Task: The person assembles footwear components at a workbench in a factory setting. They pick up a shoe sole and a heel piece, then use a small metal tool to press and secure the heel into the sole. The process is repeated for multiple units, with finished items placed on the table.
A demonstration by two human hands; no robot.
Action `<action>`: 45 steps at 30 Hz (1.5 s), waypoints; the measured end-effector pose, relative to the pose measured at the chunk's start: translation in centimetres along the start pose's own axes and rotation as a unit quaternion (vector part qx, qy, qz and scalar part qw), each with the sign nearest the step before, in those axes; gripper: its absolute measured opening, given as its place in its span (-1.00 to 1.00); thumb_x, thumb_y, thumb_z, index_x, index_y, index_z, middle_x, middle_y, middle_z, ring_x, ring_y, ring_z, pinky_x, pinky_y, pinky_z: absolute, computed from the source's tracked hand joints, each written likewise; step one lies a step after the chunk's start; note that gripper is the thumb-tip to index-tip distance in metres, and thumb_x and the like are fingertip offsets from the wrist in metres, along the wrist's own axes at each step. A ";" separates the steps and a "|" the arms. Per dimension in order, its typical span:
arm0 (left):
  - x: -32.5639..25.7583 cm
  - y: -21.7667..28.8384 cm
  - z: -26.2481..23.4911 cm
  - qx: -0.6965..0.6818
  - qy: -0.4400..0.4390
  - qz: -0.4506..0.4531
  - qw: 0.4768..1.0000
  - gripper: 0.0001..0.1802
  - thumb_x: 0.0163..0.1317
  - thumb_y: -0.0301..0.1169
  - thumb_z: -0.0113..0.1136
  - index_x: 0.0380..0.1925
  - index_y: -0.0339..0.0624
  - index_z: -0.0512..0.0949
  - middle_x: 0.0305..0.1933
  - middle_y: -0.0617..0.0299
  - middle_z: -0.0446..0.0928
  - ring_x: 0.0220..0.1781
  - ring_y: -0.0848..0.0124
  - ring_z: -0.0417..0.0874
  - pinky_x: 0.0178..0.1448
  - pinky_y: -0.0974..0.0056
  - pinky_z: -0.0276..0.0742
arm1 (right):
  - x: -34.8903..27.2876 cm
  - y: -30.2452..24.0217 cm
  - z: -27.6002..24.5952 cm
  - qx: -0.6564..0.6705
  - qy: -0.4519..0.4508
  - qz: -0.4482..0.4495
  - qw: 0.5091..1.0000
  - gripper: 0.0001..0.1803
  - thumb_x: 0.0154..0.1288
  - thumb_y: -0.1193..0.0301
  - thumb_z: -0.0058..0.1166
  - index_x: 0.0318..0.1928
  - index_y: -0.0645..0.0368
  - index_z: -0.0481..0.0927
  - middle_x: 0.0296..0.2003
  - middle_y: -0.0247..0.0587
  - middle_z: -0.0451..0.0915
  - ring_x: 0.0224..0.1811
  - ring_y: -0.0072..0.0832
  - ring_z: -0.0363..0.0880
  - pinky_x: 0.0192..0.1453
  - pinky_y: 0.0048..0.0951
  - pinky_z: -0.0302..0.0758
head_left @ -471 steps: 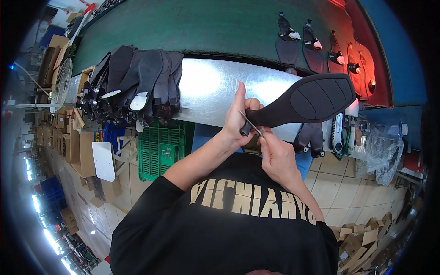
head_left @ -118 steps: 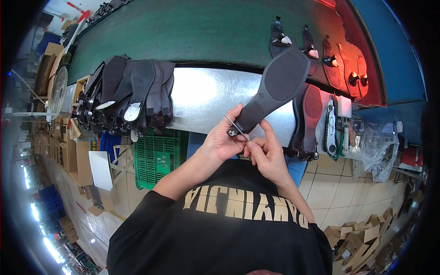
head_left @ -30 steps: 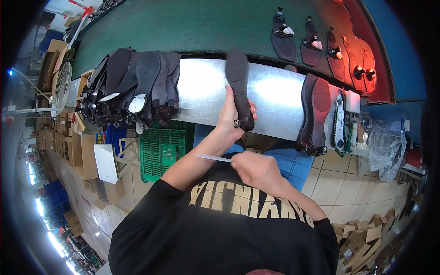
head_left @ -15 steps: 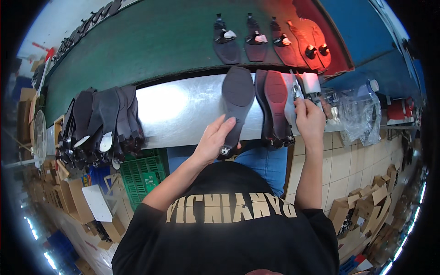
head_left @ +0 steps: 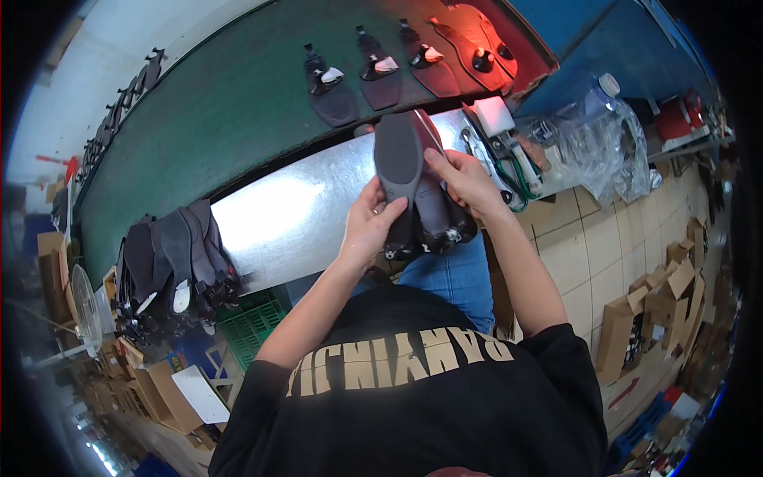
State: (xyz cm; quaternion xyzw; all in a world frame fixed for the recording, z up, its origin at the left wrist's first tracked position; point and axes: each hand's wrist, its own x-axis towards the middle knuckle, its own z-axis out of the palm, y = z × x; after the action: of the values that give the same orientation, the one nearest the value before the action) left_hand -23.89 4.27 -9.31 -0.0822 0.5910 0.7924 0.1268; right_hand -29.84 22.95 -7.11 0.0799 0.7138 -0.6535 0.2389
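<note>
My left hand (head_left: 368,226) is closed around the narrow part of a dark sandal (head_left: 399,151), whose broad sole faces up. My fingers wrap its left edge and the thumb lies across the top. More dark sandals (head_left: 433,208) are bunched against its right side, their shiny heel ends towards me. My right hand (head_left: 470,184) is closed on the right side of this bunch, thumb and fingertips at a sandal's edge. Part of its grip is hidden. A metal hand tool (head_left: 494,168) lies on the bench to the right of that hand.
A pile of dark sandals (head_left: 171,258) sits at the left end of the metal bench (head_left: 274,222). Several sandals (head_left: 332,103) stand on the green surface (head_left: 230,103) behind, the rightmost under red light. Clear plastic bags (head_left: 608,159) and a white block (head_left: 493,116) are at the right.
My right hand has moved left from the metal tool to the sandals. The held sandal has come together with the others beside it. The whole view has shifted and tilted.
</note>
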 end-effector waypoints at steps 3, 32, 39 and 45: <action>0.3 0.3 0.2 -0.054 0.003 -0.020 0.998 -0.32 0.19 -0.59 0.22 0.31 -0.38 0.19 0.07 0.14 0.50 0.06 0.44 0.54 0.17 0.40 0.44 | 0.4 0.0 0.9 -0.011 0.008 -0.080 0.997 -0.50 0.15 0.05 0.27 -0.22 0.30 0.60 -0.51 -0.30 0.59 -0.56 -0.66 0.50 -0.51 -0.60 0.40; -1.5 3.0 2.8 0.144 -0.009 0.079 0.986 -0.62 0.37 -0.44 0.04 0.14 -0.40 0.42 0.02 -0.01 0.56 -0.04 0.29 0.65 0.00 0.32 0.62 | -16.9 27.1 -17.8 0.177 0.505 0.065 0.842 -0.79 0.05 0.40 0.40 -0.35 0.17 0.62 -0.53 -0.38 0.59 -0.68 -0.67 0.40 -0.60 -0.62 0.30; -2.7 3.1 -1.6 0.167 0.099 0.077 0.978 -0.61 0.36 -0.44 0.07 0.13 -0.42 0.43 -0.02 0.01 0.57 -0.10 0.33 0.67 -0.05 0.35 0.63 | -11.1 40.0 -13.6 0.193 0.488 0.167 0.835 -0.68 0.02 0.27 0.43 -0.51 0.19 0.54 -0.68 -0.34 0.50 -0.74 -0.60 0.39 -0.66 -0.53 0.27; -4.0 2.4 -4.5 0.185 0.148 0.052 0.970 -0.61 0.37 -0.43 0.05 0.15 -0.41 0.41 -0.01 0.02 0.57 -0.11 0.34 0.67 -0.05 0.37 0.62 | -9.2 42.2 -12.2 0.275 0.460 0.196 0.821 -0.65 0.03 0.25 0.42 -0.41 0.23 0.54 -0.66 -0.33 0.51 -0.75 -0.60 0.39 -0.69 -0.55 0.23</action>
State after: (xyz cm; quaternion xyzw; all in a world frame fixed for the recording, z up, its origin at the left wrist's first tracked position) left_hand -20.87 -1.11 -7.33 -0.1424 0.7432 0.6536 0.0099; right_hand -6.68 42.28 -40.36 0.5721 0.5003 -0.6494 -0.0258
